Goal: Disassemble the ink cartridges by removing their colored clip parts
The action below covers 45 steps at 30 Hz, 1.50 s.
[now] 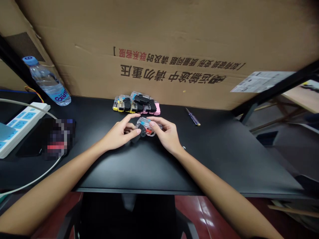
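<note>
A small device of clear plastic with black, blue and orange-red parts (143, 127) is held just above the black table, between both hands; its exact kind is unclear. My left hand (122, 132) grips its left side, thumb in front and fingers behind. On the opposite side my right hand (166, 133) has its thumb pressed on the top, with the other fingers curled behind and partly hidden. Just beyond the hands lies a group of similar clear-and-black devices (136, 103) with yellow and pink edges.
A screwdriver (192, 117) lies to the right, and a tiny pale piece (183, 147) rests near my right wrist. At left are a water bottle (51, 81), a power strip (23, 124), a cable and a dark phone-like slab (31, 141). Printed cardboard (159, 39) stands behind the table.
</note>
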Available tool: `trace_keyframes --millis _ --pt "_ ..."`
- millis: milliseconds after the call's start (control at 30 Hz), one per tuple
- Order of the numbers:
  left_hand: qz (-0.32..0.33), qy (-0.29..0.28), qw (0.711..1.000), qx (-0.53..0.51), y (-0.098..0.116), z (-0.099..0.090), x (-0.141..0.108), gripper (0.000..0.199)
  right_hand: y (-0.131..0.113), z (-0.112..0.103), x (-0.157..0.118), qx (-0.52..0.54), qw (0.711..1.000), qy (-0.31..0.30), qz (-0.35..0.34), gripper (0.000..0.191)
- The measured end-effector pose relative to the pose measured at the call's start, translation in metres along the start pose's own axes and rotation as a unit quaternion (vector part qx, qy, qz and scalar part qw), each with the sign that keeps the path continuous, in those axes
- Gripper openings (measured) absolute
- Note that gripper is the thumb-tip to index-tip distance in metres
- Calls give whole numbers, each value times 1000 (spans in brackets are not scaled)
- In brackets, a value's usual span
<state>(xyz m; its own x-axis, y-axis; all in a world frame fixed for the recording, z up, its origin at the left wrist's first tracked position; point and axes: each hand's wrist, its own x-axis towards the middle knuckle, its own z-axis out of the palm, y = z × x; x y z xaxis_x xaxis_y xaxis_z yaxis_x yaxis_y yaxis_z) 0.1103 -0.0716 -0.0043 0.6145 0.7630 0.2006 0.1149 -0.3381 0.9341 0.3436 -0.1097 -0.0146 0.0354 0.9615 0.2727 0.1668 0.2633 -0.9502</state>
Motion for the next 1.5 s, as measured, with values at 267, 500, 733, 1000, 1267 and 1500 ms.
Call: trace_keyframes --millis 267,500,733,1000,1267,1500 --pt "21 118 990 69 7 -8 2 48 2 -6 3 27 995 -89 26 53" --pt "-19 65 997 -23 4 -5 4 47 9 -9 3 21 998 -60 -17 42" --pt "-27 65 992 -106 2 -10 7 38 9 -11 1 -109 982 -49 -149 22" --pt "76 108 990 -41 5 -4 4 33 -3 -18 4 -251 938 49 -232 14" --pt "160 139 976 48 12 0 -1 13 1 -12 7 113 989 -74 53 51" --pt "198 131 969 60 13 0 -1 10 -19 -3 -8 77 983 -153 60 45"
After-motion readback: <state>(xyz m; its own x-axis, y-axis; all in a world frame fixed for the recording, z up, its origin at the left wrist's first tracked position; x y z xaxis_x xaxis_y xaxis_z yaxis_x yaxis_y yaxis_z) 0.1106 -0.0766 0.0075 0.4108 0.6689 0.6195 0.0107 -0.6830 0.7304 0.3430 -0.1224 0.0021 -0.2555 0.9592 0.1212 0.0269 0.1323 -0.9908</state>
